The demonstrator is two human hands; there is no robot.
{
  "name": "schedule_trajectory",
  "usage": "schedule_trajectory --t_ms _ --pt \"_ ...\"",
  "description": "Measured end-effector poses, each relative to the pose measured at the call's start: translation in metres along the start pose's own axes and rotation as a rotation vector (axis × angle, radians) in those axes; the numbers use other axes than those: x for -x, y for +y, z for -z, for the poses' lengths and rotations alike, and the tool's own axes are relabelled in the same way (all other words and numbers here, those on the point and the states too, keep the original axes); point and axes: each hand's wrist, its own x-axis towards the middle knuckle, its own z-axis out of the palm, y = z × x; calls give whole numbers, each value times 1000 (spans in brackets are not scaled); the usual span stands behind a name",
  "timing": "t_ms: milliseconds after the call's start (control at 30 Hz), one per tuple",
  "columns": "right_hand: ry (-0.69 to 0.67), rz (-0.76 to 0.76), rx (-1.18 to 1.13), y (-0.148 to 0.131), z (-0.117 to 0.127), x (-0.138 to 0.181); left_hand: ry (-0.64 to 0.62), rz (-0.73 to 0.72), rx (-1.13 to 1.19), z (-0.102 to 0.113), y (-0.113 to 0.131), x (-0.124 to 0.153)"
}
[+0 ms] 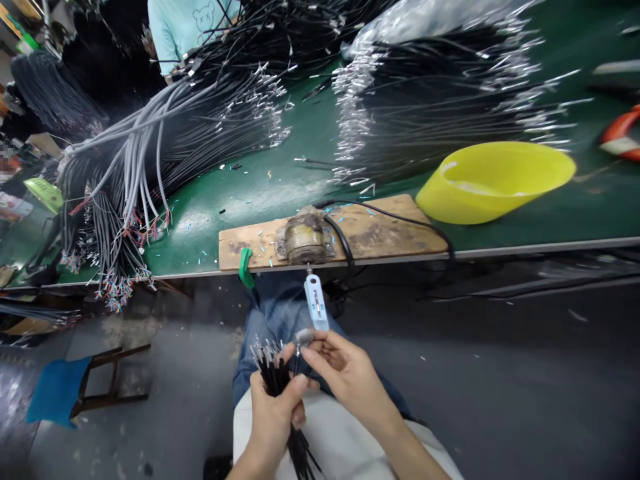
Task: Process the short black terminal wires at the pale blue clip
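Note:
Over my lap, my left hand point(270, 415) is wrapped round a bundle of black cables point(273, 375) with stripped, silvery ends pointing up. My right hand point(345, 373) is closed in a pinch beside the bundle's top. Between its thumb and fingertips is the stripped end of one cable, with a small greyish, blurred piece point(303, 337) that looks like foil shielding. Just beyond these fingers, a light blue slotted attachment point(316, 301) sticks out toward me from the shaft of a small worn motor point(305, 237).
The motor sits on a wooden board point(395, 230) held by a green clamp point(245, 268) at the green table's edge. A yellow slant-cut container point(495, 183) stands to the right. Cable piles point(430, 107) and grey cables point(145, 133) lie behind. A blue-seated chair point(60, 390) is at left; a person in a light blue shirt point(185, 27) is opposite.

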Motion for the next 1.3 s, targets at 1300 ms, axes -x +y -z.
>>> schedule_trajectory --t_ms 1300 --pt "19 372 -24 -21 -2 -5 -164 -98 -130 -29 38 -4"
